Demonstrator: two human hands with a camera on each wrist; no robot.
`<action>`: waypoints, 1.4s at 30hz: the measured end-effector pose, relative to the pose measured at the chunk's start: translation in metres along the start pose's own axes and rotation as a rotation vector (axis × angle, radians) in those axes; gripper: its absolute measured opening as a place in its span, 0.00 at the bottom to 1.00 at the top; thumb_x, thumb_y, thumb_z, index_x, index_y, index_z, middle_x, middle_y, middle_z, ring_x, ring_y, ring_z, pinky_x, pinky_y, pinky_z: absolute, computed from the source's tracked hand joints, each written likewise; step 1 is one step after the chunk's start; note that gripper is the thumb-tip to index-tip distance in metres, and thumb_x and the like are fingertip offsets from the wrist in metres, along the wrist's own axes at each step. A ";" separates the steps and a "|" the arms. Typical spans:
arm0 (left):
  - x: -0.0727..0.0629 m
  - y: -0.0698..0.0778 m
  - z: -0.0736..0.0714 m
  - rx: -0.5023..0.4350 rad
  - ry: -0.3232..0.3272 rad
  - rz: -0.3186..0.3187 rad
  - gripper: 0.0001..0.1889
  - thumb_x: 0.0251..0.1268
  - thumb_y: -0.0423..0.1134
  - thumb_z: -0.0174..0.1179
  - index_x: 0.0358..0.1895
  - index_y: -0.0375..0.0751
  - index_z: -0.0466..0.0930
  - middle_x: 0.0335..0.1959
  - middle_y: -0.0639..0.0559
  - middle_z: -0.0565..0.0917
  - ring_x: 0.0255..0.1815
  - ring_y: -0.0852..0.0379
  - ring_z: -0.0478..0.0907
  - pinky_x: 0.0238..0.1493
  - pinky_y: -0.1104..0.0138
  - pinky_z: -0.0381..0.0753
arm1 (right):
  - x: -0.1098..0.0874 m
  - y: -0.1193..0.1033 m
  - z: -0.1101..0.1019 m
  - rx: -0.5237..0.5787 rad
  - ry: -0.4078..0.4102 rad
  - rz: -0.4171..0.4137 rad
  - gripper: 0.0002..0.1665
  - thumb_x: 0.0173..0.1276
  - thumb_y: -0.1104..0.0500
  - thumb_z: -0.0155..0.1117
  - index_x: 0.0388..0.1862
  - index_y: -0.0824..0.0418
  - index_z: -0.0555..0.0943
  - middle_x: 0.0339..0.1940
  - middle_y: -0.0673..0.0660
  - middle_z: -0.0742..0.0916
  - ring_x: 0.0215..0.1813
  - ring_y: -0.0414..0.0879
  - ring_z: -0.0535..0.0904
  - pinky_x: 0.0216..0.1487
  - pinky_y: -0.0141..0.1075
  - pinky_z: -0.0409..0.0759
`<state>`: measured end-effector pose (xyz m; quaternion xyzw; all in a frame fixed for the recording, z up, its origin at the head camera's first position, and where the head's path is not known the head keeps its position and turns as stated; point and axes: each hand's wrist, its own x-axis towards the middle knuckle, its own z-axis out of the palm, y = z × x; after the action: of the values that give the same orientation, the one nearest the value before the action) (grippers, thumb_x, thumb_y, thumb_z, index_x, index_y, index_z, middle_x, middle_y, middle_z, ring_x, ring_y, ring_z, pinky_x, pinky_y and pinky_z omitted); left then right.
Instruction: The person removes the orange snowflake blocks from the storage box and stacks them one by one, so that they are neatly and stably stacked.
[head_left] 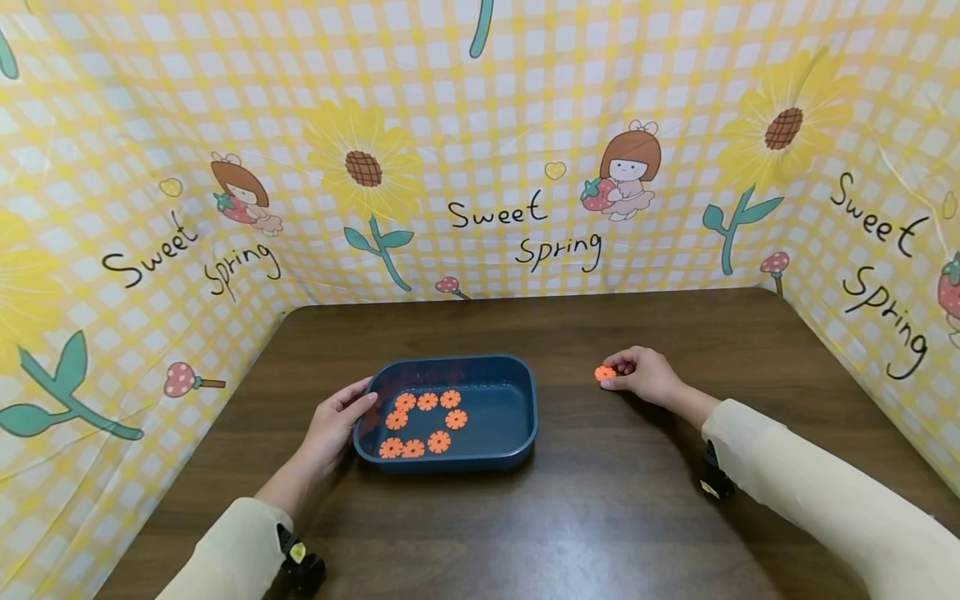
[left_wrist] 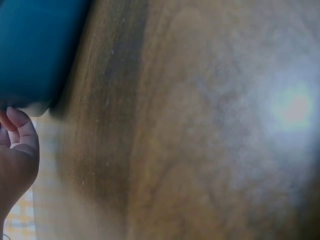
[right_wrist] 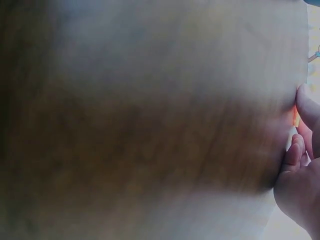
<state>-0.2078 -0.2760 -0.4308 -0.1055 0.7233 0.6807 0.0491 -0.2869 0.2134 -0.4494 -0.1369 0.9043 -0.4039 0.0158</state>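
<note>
- head view: the left hand (head_left: 330, 425) grips the left edge of a blue tray (head_left: 498, 417) on a dark wooden table (head_left: 600, 525); orange flower pieces (head_left: 438, 442) lie in it
- to the right, well apart, the right hand (head_left: 647, 375) pinches one orange piece (head_left: 604, 374)
- yellow checked cloth (head_left: 480, 108) — "sweet spring" lettering — walls far, left and right sides
- left wrist view: glare on wood grain
- right wrist view: blurred tabletop — an orange sliver between fingers

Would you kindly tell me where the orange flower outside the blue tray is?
In the head view, the orange flower is to the right of the blue tray, pinched in the person's right hand.
</note>
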 end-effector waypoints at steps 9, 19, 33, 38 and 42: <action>0.001 -0.001 -0.001 0.010 -0.003 0.003 0.31 0.70 0.47 0.60 0.72 0.41 0.64 0.68 0.42 0.68 0.56 0.56 0.75 0.53 0.65 0.78 | 0.001 -0.003 0.000 0.048 0.004 0.012 0.21 0.57 0.61 0.76 0.48 0.68 0.84 0.34 0.58 0.80 0.35 0.49 0.71 0.36 0.36 0.71; 0.001 -0.002 0.001 -0.003 0.005 -0.004 0.30 0.70 0.46 0.60 0.72 0.41 0.65 0.67 0.42 0.68 0.57 0.53 0.75 0.53 0.64 0.78 | 0.003 -0.011 -0.010 0.108 0.003 0.041 0.25 0.60 0.56 0.74 0.53 0.69 0.81 0.39 0.59 0.80 0.38 0.50 0.71 0.34 0.35 0.72; 0.002 0.001 0.001 0.005 -0.001 0.015 0.30 0.70 0.46 0.59 0.72 0.41 0.65 0.67 0.39 0.68 0.57 0.52 0.74 0.53 0.64 0.78 | 0.002 -0.063 -0.008 0.279 0.030 -0.005 0.22 0.62 0.56 0.73 0.53 0.63 0.82 0.41 0.58 0.80 0.40 0.51 0.72 0.33 0.31 0.74; 0.003 -0.001 0.000 0.006 0.005 0.002 0.30 0.70 0.46 0.59 0.72 0.42 0.65 0.68 0.41 0.68 0.59 0.52 0.73 0.53 0.64 0.78 | 0.000 -0.085 0.005 0.322 0.008 -0.063 0.21 0.61 0.56 0.74 0.51 0.64 0.83 0.38 0.58 0.81 0.39 0.49 0.73 0.31 0.31 0.73; 0.003 -0.002 0.000 0.006 0.010 -0.002 0.30 0.70 0.46 0.59 0.72 0.42 0.65 0.67 0.41 0.68 0.58 0.52 0.74 0.52 0.64 0.79 | -0.001 -0.104 0.018 0.354 -0.032 -0.113 0.20 0.61 0.57 0.73 0.50 0.65 0.84 0.36 0.57 0.81 0.38 0.49 0.73 0.33 0.32 0.73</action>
<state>-0.2099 -0.2767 -0.4332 -0.1094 0.7254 0.6781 0.0462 -0.2595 0.1346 -0.3850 -0.1888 0.8097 -0.5547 0.0314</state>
